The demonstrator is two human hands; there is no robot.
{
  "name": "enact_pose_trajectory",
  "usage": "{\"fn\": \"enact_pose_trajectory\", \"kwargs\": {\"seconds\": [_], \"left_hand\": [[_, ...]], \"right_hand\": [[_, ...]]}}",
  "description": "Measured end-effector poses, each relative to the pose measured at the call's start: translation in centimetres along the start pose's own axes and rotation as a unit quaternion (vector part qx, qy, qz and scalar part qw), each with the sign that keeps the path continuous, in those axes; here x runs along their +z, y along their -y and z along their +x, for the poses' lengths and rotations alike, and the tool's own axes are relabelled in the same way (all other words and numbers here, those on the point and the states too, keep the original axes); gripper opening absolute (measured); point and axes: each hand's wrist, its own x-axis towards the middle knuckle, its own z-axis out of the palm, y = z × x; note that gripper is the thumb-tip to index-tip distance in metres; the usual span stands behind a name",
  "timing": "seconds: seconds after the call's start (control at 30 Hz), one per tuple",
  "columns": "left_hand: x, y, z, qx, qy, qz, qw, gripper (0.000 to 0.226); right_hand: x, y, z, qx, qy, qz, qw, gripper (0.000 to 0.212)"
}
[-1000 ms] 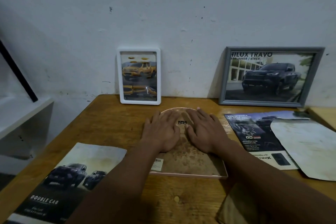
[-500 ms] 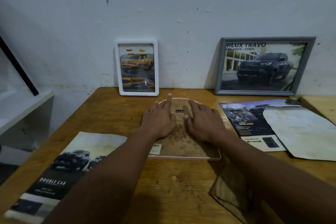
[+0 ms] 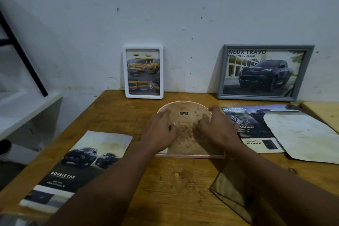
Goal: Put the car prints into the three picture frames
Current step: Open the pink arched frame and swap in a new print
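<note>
Your two forearms reach forward from the near edge of the bench, converging toward its middle. Your left hand (image 3: 161, 130) lies palm down, fingers loosely curled and pointing toward the far edge, thumb tucked inward toward your other hand. Your right hand (image 3: 217, 130) is also palm down, fingers spread and slightly arched, index finger stretched farthest forward. The hands sit side by side, near each other but apart. Neither hand is closed around anything; both rest flat, wrists straight.
</note>
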Motion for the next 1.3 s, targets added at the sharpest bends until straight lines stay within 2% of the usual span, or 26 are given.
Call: {"fn": "enact_pose_trajectory", "kwargs": {"seconds": [0.1, 0.2, 0.33, 0.43, 0.53, 0.63, 0.67, 0.77, 0.87, 1.03, 1.17, 1.3], "left_hand": [[1.3, -1.7, 0.6, -0.005, 0.000, -0.063, 0.998, 0.067], [2.2, -4.6, 1.9, -0.032, 0.048, -0.182, 0.982, 0.075], [2.4, -8.6, 3.7, -0.040, 0.113, -0.328, 0.937, 0.080], [-0.6, -10.7, 4.4, -0.023, 0.082, -0.352, 0.932, 0.075], [-5.6, -10.7, 4.7, -0.036, 0.002, -0.419, 0.907, 0.071], [-9.9, -8.2, 5.0, -0.064, -0.004, -0.456, 0.888, 0.071], [-10.9, -7.4, 4.7, -0.069, -0.001, -0.449, 0.891, 0.072], [-11.1, -5.2, 3.9, -0.059, -0.001, -0.342, 0.938, 0.064], [-8.9, -3.2, 3.2, -0.067, 0.022, -0.238, 0.969, 0.069], [-3.4, -1.6, 0.7, -0.098, 0.114, -0.263, 0.953, 0.070], [-0.1, -0.5, -0.3, -0.037, 0.119, -0.180, 0.976, 0.084], [0.3, -0.6, -1.0, -0.007, 0.130, -0.026, 0.991, 0.082]], "right_hand": [[-3.9, -0.5, 0.8, 0.034, -0.004, 0.167, 0.985, 0.044], [-8.9, -0.6, 1.6, -0.001, -0.070, 0.191, 0.979, 0.040], [-14.6, 1.3, 2.0, -0.062, -0.129, 0.196, 0.970, 0.032], [-15.6, 3.6, 1.8, -0.088, -0.065, 0.237, 0.965, 0.018], [-14.0, 6.3, 1.5, -0.103, 0.005, 0.285, 0.953, 0.033], [-10.8, 8.2, 1.7, -0.125, 0.007, 0.267, 0.955, 0.042], [-9.7, 8.3, 1.8, -0.130, -0.001, 0.242, 0.961, 0.044], [-6.6, 7.3, 1.8, -0.104, 0.016, 0.201, 0.974, 0.046], [-4.2, 4.4, 1.1, -0.070, 0.019, 0.143, 0.987, 0.045], [-1.7, -0.1, -0.3, -0.039, 0.016, 0.050, 0.998, 0.044], [-0.4, -1.4, -1.1, -0.059, -0.028, 0.030, 0.997, 0.043], [0.1, -1.7, -1.4, -0.078, -0.023, -0.009, 0.997, 0.042]]}}
